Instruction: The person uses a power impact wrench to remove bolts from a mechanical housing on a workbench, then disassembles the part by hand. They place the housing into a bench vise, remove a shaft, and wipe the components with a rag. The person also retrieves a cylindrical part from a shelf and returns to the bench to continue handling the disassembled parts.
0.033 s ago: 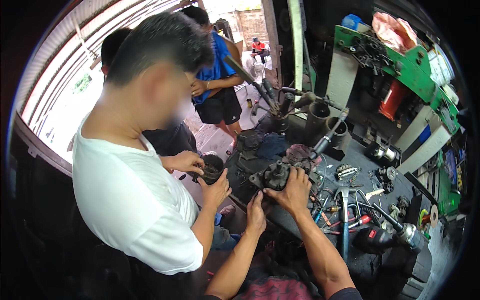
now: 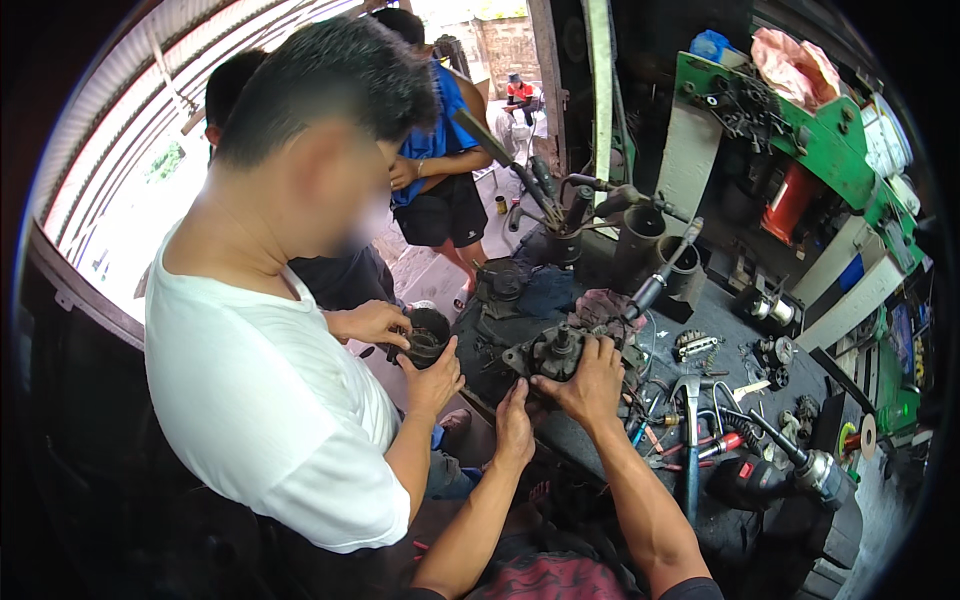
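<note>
A greasy dark metal motor part (image 2: 558, 352) with an upright shaft and a flanged ear is between my hands at the near edge of the bench. My right hand (image 2: 592, 388) wraps its right side, thumb toward the front and fingers over the far side. Against its lower front left side, my left hand (image 2: 515, 428) grips with bent fingers, partly hidden. Just left of it, a co-worker's hands (image 2: 432, 380) hold a dark round metal housing (image 2: 428, 338).
On the bench (image 2: 650, 500) lie a hammer (image 2: 690, 440), a cordless impact wrench (image 2: 770, 478), pliers, wires and small parts. A ratchet-like tool (image 2: 655, 285) leans behind my right hand. Metal cylinders (image 2: 637, 235) stand farther back. A co-worker in white (image 2: 270, 400) stands close at left.
</note>
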Demonstrator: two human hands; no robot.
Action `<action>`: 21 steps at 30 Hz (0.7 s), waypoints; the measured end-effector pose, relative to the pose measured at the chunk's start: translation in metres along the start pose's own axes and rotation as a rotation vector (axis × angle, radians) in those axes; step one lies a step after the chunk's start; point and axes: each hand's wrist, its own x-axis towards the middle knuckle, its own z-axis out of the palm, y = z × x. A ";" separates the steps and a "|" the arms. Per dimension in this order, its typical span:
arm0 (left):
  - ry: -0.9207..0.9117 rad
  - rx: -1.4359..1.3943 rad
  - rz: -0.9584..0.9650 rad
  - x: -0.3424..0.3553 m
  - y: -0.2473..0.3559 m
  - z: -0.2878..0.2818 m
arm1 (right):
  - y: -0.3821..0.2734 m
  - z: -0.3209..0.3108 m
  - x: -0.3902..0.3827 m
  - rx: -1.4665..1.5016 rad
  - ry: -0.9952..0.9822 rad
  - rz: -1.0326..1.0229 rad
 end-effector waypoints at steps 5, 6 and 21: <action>-0.008 0.007 0.050 0.004 0.007 0.011 | 0.001 0.009 0.007 0.053 0.034 -0.004; 0.008 0.011 0.044 0.002 0.009 0.012 | -0.001 0.009 0.006 0.072 0.031 0.004; -0.276 0.023 0.370 -0.106 0.057 0.038 | -0.017 -0.105 -0.071 1.012 0.080 0.290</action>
